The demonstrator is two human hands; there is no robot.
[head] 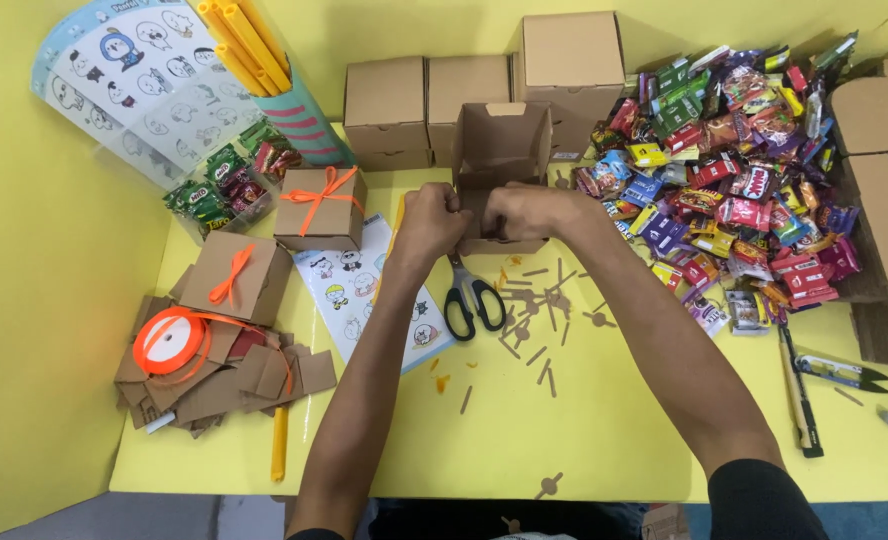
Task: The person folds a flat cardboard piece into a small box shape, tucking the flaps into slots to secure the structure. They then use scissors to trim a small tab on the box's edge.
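Observation:
A small brown cardboard box [499, 145] with its lid flap up stands at the middle back of the yellow table [604, 420]. My left hand [427, 222] and my right hand [526, 212] both grip its front wall, fingers curled on the cardboard edge, almost touching each other. Black-handled scissors [472, 300] lie just in front of the box, under my left wrist. Small brown cardboard scraps [539, 300] are scattered on the table below my right forearm.
A heap of wrapped sweets [734, 170] fills the right. Closed boxes [434, 100] stand behind. Two boxes tied with orange bows [319, 205] sit left, with an orange ribbon spool [169, 342], cardboard offcuts, a sticker sheet [364, 290], and a knife and snips [829, 375] far right.

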